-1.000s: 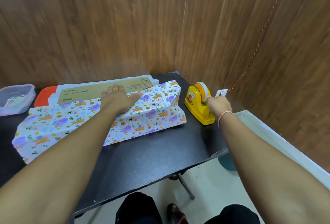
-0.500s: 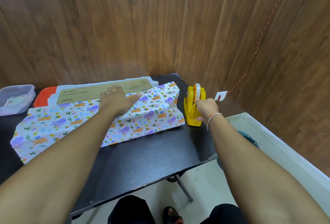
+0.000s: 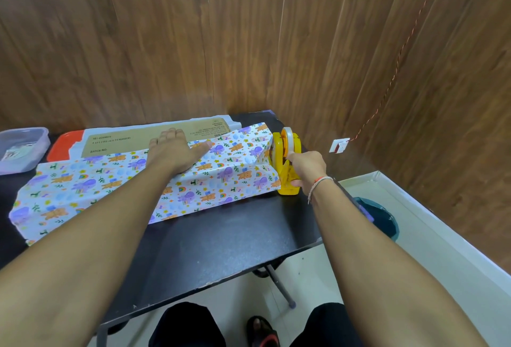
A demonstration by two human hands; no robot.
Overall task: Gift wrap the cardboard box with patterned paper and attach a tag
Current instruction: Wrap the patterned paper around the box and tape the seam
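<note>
Black table (image 3: 221, 249) | left hand (image 3: 171, 150) flat on patterned paper (image 3: 83, 189) | right hand (image 3: 307, 166) fingers grip tape dispenser (image 3: 287, 150)

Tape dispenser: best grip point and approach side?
Probably the yellow body of the tape dispenser, low, from its right side. The wrapped box crowds its left, the roll sits on top, and the right hand already grips it from the right; the left hand is pressing the paper flat.
</note>
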